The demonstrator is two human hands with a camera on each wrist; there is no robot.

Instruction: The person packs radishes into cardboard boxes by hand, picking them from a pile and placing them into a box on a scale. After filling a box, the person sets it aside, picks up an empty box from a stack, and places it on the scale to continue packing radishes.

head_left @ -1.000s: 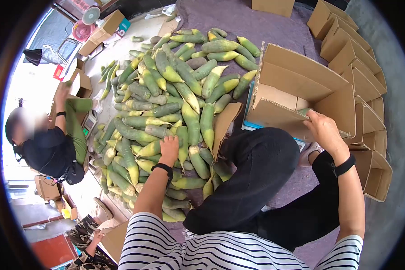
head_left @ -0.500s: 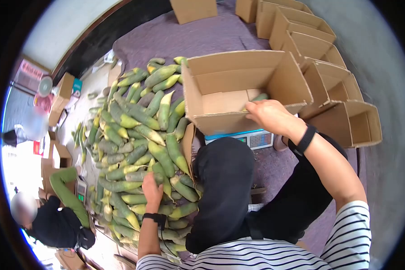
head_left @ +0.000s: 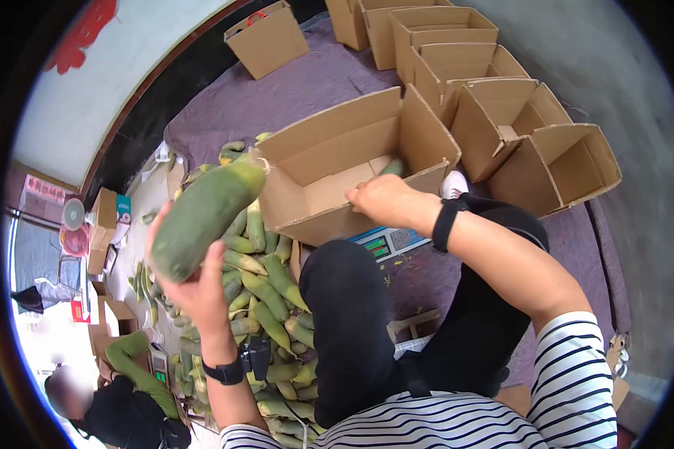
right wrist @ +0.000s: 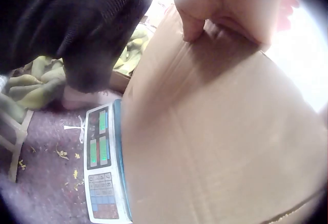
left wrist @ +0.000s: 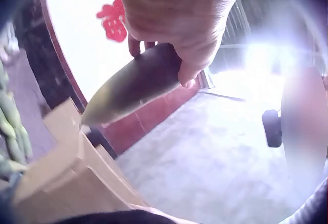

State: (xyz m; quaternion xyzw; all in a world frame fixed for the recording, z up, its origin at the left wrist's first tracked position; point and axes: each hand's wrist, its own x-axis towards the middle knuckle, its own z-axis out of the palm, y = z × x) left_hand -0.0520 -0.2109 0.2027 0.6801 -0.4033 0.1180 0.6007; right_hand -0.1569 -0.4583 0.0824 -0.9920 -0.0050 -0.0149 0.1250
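My left hand (head_left: 204,299) holds a large green radish (head_left: 206,217) up in the air, its pale yellow tip angled toward the open cardboard box (head_left: 318,224). In the left wrist view, the fingers and thumb wrap the blunt end of the radish (left wrist: 136,83). The right hand (head_left: 393,200) grips the box's near wall at the top edge, thumb outside and fingers over the rim, as the right wrist view shows. Inside the box, one green radish (head_left: 392,168) lies in the right corner. Beneath the box sits a digital scale (head_left: 388,243) with lit green displays.
A big heap of green radishes (head_left: 269,295) spreads on the left. Several open cardboard boxes (head_left: 513,123) line the right wall, and another box (head_left: 269,41) stands at the back. At far left a person (head_left: 123,408) sits beside the heap.
My left hand has lifted a radish from the heap and brought it up beside the box. The right hand stays at the box's near edge. The head view has turned rightward.
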